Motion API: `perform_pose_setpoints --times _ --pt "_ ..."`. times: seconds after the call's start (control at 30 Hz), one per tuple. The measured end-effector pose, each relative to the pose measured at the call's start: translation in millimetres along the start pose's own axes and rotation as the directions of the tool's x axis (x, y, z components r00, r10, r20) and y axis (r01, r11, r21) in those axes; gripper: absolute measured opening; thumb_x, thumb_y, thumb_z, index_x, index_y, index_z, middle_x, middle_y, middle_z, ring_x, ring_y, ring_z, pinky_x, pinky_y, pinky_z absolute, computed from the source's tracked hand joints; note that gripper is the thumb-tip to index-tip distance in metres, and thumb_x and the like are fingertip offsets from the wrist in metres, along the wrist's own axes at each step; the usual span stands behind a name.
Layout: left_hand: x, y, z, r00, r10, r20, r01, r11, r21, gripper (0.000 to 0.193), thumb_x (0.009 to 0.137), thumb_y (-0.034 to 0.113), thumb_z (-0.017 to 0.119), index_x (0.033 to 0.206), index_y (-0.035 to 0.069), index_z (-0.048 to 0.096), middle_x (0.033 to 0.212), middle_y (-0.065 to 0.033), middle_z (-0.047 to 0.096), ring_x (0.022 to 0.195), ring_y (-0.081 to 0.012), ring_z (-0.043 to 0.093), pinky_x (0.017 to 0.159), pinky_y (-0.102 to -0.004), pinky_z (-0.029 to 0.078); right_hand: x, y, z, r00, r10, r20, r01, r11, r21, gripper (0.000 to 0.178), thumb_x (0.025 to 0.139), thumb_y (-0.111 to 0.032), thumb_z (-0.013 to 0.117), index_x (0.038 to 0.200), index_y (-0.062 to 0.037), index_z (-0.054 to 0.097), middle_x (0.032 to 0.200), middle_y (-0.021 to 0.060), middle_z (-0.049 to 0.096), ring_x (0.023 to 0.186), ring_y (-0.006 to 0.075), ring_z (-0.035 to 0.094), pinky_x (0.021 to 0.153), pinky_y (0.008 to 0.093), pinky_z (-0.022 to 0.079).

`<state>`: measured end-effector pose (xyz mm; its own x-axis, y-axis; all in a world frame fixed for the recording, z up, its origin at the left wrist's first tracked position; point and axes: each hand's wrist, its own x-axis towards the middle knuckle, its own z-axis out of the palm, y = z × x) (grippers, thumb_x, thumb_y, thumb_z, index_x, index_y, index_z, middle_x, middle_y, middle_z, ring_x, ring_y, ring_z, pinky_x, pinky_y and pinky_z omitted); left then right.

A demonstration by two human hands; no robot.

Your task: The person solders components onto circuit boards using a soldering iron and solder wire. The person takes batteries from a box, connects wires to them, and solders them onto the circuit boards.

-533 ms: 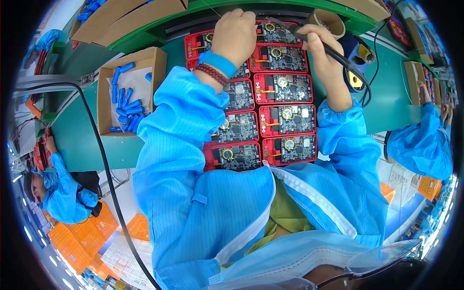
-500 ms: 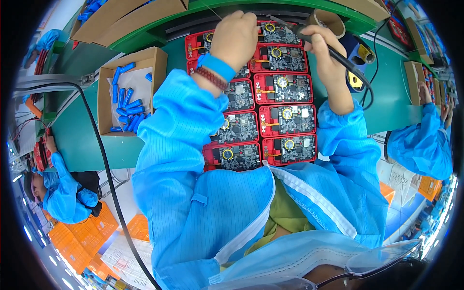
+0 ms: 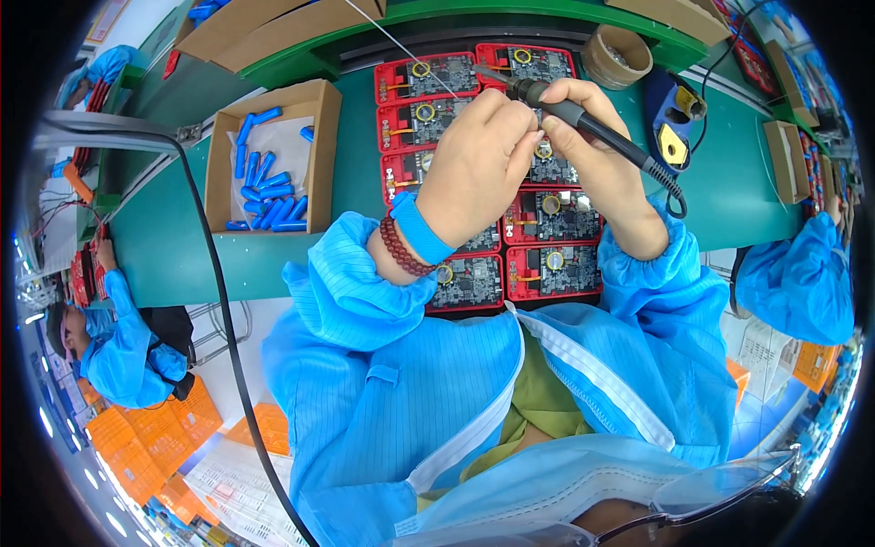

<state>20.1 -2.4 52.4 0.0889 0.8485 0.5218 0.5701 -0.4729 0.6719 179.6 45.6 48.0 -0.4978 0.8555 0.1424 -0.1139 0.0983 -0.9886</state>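
My right hand (image 3: pixel 592 150) is closed round the black handle of a soldering iron (image 3: pixel 620 146), its metal tip pointing to the far left. My left hand (image 3: pixel 483 169) is pinched closed, and a thin solder wire (image 3: pixel 401 46) runs down to it from the far edge. The fingertips of both hands nearly meet above two columns of red cases. Each case, such as this red case (image 3: pixel 553 272) near my body, holds a dark circuit board (image 3: pixel 570 260) with a round yellow-rimmed part. My hands and forearms hide several boards in the middle.
A cardboard box (image 3: pixel 328 155) of blue cylindrical cells (image 3: pixel 273 193) stands left on the green table (image 3: pixel 164 246). At the far right are a cardboard tub (image 3: pixel 638 77) and a blue soldering-iron stand (image 3: pixel 658 118). A black cable hangs at left. Co-workers sit at both sides.
Both hands have drawn back toward me from the far cases and come together. The soldering iron has moved nearer with my right hand. More of the far-left cases now shows.
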Motion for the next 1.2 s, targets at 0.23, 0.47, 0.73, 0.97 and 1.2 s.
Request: perform_pose_setpoints --times 0.23,0.47,0.73,0.97,1.2 --pt "-9.2 -11.4 -23.8 0.979 0.18 -0.1 -0.153 0.96 0.234 0.008 0.074 0.006 0.065 0.076 0.006 0.058 0.071 -0.0081 0.052 0.072 -0.0287 0.052 0.065 -0.0395 0.042 5.1 -5.3 1.2 0.986 -0.168 -0.015 0.16 0.961 -0.226 0.019 0.089 -0.001 0.056 0.107 -0.0068 0.055 0.085 -0.0015 0.052 0.073 0.0036 0.047 0.062 0.019 0.04" --pt "-28.5 -72.9 -57.2 0.95 -0.043 -0.311 0.186 0.874 0.448 0.007 0.077 0.006 0.062 0.074 0.004 0.056 0.074 -0.0125 0.057 0.072 -0.0332 0.054 0.065 -0.0437 0.043 43.6 -7.7 -8.0 0.969 -0.225 0.101 0.247 0.897 -0.368 0.019 0.094 -0.021 0.053 0.103 -0.0063 0.06 0.077 -0.0026 0.051 0.07 0.004 0.045 0.063 0.021 0.04" --pt "-23.6 -104.4 -56.1 0.933 -0.055 -0.355 0.269 0.762 0.589 0.007 0.079 0.008 0.06 0.076 0.003 0.056 0.076 -0.0143 0.058 0.075 -0.0345 0.054 0.068 -0.044 0.045 81.7 23.7 23.1 0.929 -0.304 0.21 0.367 0.828 -0.423 0.017 0.092 -0.015 0.051 0.097 -0.0016 0.06 0.091 0.0053 0.063 0.089 0.0149 0.058 0.081 0.0271 0.046" --pt "-26.0 -107.7 -56.9 0.931 -0.076 -0.358 0.275 0.791 0.546 0.005 0.078 0.006 0.06 0.076 0.003 0.057 0.076 -0.0144 0.059 0.076 -0.0354 0.055 0.068 -0.0455 0.043 90.5 40.0 30.3 0.919 -0.302 0.252 0.389 0.792 -0.471 0.021 0.093 -0.02 0.053 0.097 -0.0014 0.061 0.092 0.0074 0.063 0.089 0.0154 0.06 0.081 0.0271 0.047" --pt "-25.8 -109.9 -54.7 0.944 -0.077 -0.32 0.26 0.771 0.582 0.006 0.079 0.007 0.059 0.076 0.003 0.057 0.077 -0.0141 0.06 0.076 -0.0349 0.054 0.069 -0.0447 0.043 89.5 41.5 31.7 0.919 -0.309 0.244 0.391 0.791 -0.471 0.022 0.094 -0.021 0.052 0.096 -0.0017 0.061 0.092 0.007 0.063 0.09 0.0159 0.06 0.081 0.0269 0.047"
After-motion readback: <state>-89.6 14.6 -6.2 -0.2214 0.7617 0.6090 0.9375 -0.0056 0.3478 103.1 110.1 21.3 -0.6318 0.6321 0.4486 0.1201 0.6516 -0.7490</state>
